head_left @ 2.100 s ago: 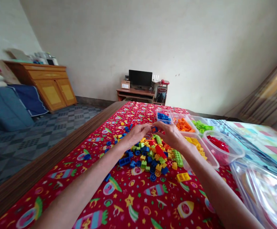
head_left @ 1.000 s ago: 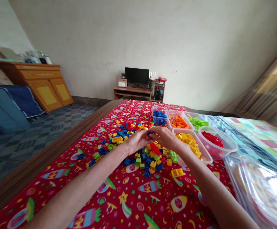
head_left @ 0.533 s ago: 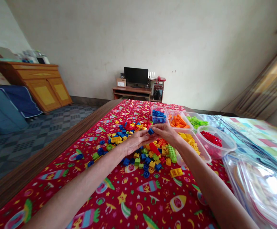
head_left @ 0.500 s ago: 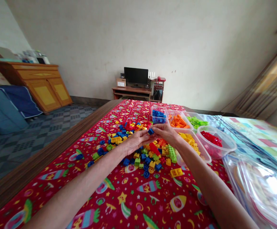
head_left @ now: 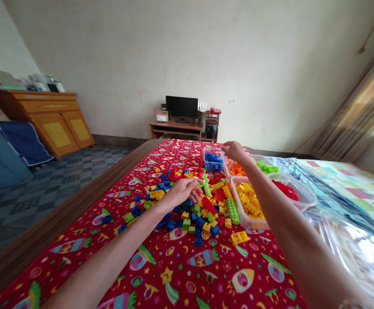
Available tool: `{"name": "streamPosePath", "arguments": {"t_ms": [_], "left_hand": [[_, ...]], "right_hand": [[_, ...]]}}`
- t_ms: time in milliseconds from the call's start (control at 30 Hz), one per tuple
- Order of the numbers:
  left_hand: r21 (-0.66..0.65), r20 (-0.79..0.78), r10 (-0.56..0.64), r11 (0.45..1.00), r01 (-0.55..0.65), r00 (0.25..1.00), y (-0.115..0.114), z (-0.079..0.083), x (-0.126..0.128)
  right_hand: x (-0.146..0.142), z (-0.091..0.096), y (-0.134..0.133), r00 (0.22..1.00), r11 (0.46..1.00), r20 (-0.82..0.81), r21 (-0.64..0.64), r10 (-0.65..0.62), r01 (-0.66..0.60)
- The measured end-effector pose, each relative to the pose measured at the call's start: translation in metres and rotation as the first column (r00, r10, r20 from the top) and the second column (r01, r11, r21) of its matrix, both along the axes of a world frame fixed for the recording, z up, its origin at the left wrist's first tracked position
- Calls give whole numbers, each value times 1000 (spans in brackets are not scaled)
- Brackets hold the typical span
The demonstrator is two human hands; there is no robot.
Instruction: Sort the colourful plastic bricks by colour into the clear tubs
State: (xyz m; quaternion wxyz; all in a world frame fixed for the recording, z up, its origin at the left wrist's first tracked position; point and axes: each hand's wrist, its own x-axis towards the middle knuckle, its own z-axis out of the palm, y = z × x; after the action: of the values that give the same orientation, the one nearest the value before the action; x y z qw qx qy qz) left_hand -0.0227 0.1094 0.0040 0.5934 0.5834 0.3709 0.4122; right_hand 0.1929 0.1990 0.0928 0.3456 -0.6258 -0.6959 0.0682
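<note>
My left hand [head_left: 184, 191] is above the pile of mixed toy building bricks [head_left: 206, 214], fingers apart and palm turned partly down, with nothing seen in it. Further away, my right hand [head_left: 234, 150] is raised by the back of the clear boxes, between the box of blue bricks [head_left: 214, 161] and the box of orange bricks [head_left: 235, 168]. Its fingers are bent together; whatever they may hold is hidden. Below the right forearm stands the box of yellow bricks [head_left: 247, 199].
Right of that forearm are light green bricks [head_left: 266, 166] in a box and red bricks [head_left: 285, 189] in a round tub. Clear lids [head_left: 357, 244] lie at the right. A red patterned cloth [head_left: 161, 266] covers the surface. A desk with a monitor [head_left: 182, 108] stands by the wall.
My right hand has left my left hand and moved away and right toward the boxes. The blue brick seen at its fingers before is out of sight. My left hand stays over the pile.
</note>
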Motion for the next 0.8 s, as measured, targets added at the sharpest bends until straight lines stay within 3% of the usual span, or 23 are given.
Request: {"name": "streamPosePath", "arguments": {"t_ms": [67, 167, 333, 433, 533, 633, 700, 800], "left_hand": [[52, -31, 38, 998, -36, 999, 5, -2, -2], [187, -125, 113, 978, -89, 986, 11, -5, -6], [514, -338, 263, 856, -57, 904, 11, -1, -15], [613, -388, 345, 789, -40, 854, 12, 9, -25], [668, -423, 458, 740, -72, 782, 18, 21, -43], [672, -521, 507, 740, -37, 687, 24, 28, -67], [657, -597, 510, 754, 12, 619, 23, 25, -85], [620, -712, 491, 775, 123, 501, 8, 9, -116]], "right_hand": [[0, -6, -12, 999, 999, -28, 33, 37, -36], [-8, -23, -46, 978, 979, -83, 75, 193, -187], [-38, -47, -100, 924, 923, -11, 44, 383, -382], [-56, -58, -113, 900, 906, 134, 18, 416, -422], [-68, -68, -118, 881, 903, 235, 22, 412, -428], [-72, -69, -120, 888, 908, 245, 59, 389, -414], [-71, -66, -122, 898, 913, 226, 73, 376, -401], [-65, -58, -122, 914, 925, 195, 63, 357, -375]]}}
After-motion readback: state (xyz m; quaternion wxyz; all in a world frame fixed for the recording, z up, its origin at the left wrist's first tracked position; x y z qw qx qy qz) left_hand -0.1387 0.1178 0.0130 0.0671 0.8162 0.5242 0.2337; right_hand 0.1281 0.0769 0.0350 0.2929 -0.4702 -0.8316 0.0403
